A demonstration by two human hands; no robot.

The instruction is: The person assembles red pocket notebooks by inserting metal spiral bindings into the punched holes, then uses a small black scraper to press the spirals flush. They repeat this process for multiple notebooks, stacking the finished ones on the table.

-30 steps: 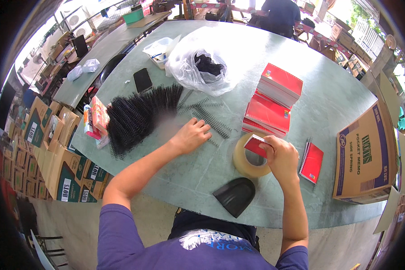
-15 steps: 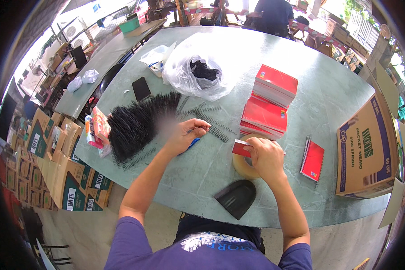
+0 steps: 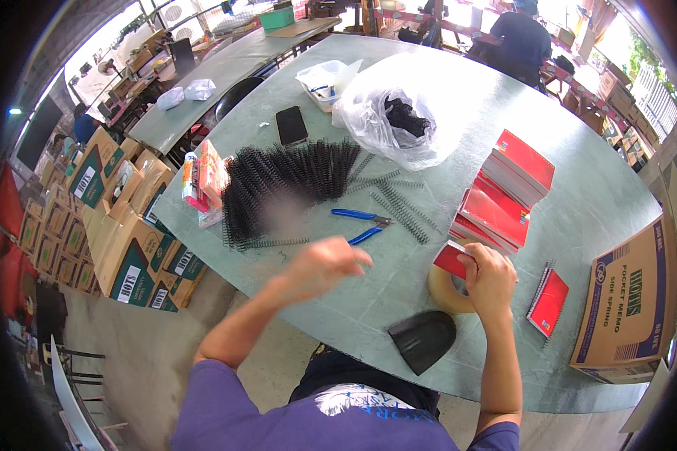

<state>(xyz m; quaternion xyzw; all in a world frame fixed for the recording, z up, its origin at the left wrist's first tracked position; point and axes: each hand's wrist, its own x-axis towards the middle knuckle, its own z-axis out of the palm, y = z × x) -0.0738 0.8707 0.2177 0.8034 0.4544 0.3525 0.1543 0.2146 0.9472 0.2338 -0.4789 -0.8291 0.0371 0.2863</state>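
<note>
My right hand (image 3: 492,278) grips a small red notebook (image 3: 451,260) between thumb and fingers, above a roll of tan tape (image 3: 447,292). Motion smears my left hand (image 3: 325,264), so its fingers do not show clearly. It hovers over the near side of the table, close to a pair of blue-handled pliers (image 3: 382,221) lying with spread handles. Loose black spiral coils (image 3: 403,215) lie beyond the pliers, and a large heap of such coils (image 3: 278,180) sits to the left. Stacks of red notebooks (image 3: 496,210) stand past my right hand.
A dark rounded pad (image 3: 423,342) lies near the table edge. At right are a red spiral notebook (image 3: 549,302) and a big cardboard box (image 3: 626,293). A plastic bag (image 3: 361,113), phone (image 3: 291,125) and white tub (image 3: 320,78) occupy the far side. Cartons (image 3: 135,263) stand left.
My left hand has drawn back toward me from the loose coils, uncovering the pliers. My right hand still holds the red notebook, now tilted to show its cover. The view has swung left.
</note>
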